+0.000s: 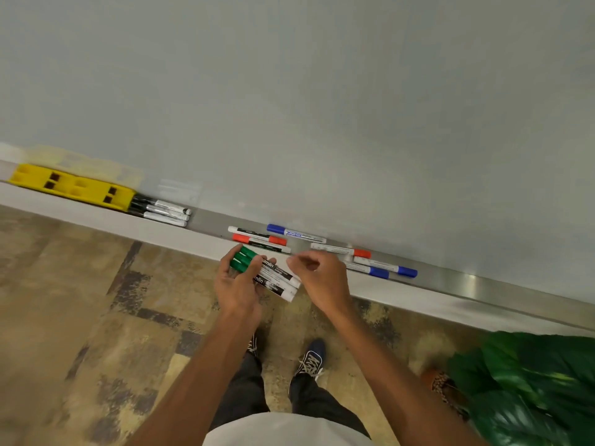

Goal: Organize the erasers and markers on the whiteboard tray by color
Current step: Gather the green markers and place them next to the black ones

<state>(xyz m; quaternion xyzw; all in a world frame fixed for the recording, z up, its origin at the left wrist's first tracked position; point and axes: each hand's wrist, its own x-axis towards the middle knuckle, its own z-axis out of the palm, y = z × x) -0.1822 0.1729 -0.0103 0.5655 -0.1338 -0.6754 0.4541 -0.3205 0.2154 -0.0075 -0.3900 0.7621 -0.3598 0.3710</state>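
My left hand (238, 284) holds a bunch of green-capped markers (264, 272) just in front of the whiteboard tray (450, 281). My right hand (318, 278) hovers beside them, fingers loosely curled, holding nothing. On the tray lie red-capped markers (259, 239), another red-capped marker (341, 250), a blue marker (296, 233) and two blue-capped markers (384, 268). Farther left, black markers (161, 209) lie next to two yellow erasers (72, 186).
The whiteboard (322, 107) rises behind the tray. A leafy green plant in a pot (528, 387) stands on the patterned floor at the lower right, close to my right arm. My shoes (309, 362) are below the tray.
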